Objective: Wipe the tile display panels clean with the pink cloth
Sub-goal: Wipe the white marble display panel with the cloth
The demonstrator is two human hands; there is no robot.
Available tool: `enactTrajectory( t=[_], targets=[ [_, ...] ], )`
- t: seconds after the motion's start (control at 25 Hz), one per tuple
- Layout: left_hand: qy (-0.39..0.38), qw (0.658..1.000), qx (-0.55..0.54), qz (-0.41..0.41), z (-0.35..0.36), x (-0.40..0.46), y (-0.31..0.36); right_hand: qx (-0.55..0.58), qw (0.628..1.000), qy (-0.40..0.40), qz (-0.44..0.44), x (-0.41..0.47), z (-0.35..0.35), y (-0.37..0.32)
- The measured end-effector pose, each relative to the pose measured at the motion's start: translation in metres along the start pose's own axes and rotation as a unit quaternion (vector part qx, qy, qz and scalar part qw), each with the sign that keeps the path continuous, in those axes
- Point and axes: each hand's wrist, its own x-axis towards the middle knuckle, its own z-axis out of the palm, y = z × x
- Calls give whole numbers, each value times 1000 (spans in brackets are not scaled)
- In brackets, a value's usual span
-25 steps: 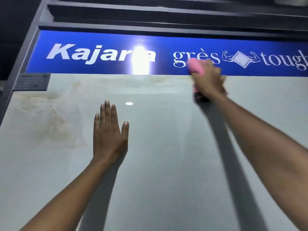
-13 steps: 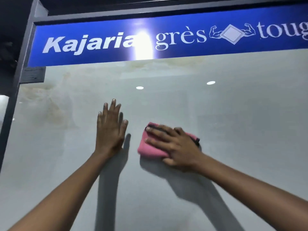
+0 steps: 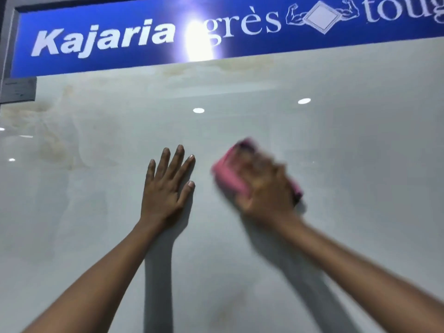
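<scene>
A: Where are the hands?

B: Both are up against the tile panel, a pale glossy slab that fills most of the view. The left hand lies flat on it, fingers straight and slightly spread, palm to the surface, holding nothing.

A: And the right?

B: The right hand sits just beside the left, a little apart from it, and presses the cloth against the panel. The hand is smeared by blur, so I cannot tell whether its fingers lie flat over the cloth or curl round its edge.

A: Where is the cloth exactly?

B: Pink, folded, under the right hand, with its left part showing past the fingers toward the left hand. A thin pink strip also shows at the hand's right side. It lies near the middle of the panel, well below the top edge.

A: What is above?

B: A blue sign with white lettering, "Kajaria" and "grès", runs along the panel's top. A bright glare sits on it. Small round light reflections dot the panel, and faint brownish marks run across its upper left. A small grey label sits at the top left corner. Both forearms cast shadows on the panel.
</scene>
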Motion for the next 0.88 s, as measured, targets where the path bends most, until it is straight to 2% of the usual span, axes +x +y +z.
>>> enactTrajectory(
  t=[0.08,0.12,0.16,0.2,0.28,0.36,0.4,0.44,0.52,0.6,0.64,0.68,0.76,0.8,0.84,0.88],
  targets=[
    [-12,1000,-6,0,-4,2,1,-48,966,-110,-228,-71,8,-48],
    [-18,1000,-20,-7,-7,-2,4,-53,945,-147,-286,-79,6,-48],
    [-17,999,-36,-22,-9,-10,9,-41,940,-155,-300,-70,2,-36],
    [-11,998,-46,-36,-9,-24,13,-40,954,-128,-267,-52,-3,-17],
    [-4,998,-47,-49,-2,-69,24,-40,995,-22,-93,-9,-22,32],
    [-11,998,-32,-51,10,-114,31,-50,992,16,115,28,-52,90],
    [-11,998,-28,-54,15,-125,30,-50,981,33,182,41,-64,110],
    [-10,998,-27,-59,19,-128,28,-54,974,54,215,49,-72,118],
    [-11,998,-27,-63,19,-125,26,-45,972,87,212,42,-65,99],
    [-7,998,-31,-53,17,-129,28,0,984,88,154,-7,-37,51],
    [-8,998,-31,-49,15,-130,28,14,995,57,82,-49,-22,17],
    [-13,998,-31,-45,14,-129,27,15,1000,-5,-16,-97,-8,-22],
    [-30,998,-38,-37,10,-124,25,-9,966,-137,-218,-175,1,-79],
    [-39,997,-43,-40,8,-126,25,-6,946,-178,-269,-192,2,-87],
    [-44,996,-53,-49,7,-133,26,7,939,-199,-280,-190,0,-80],
    [-45,995,-63,-63,7,-147,28,14,950,-181,-252,-176,-5,-61]
  ],
)
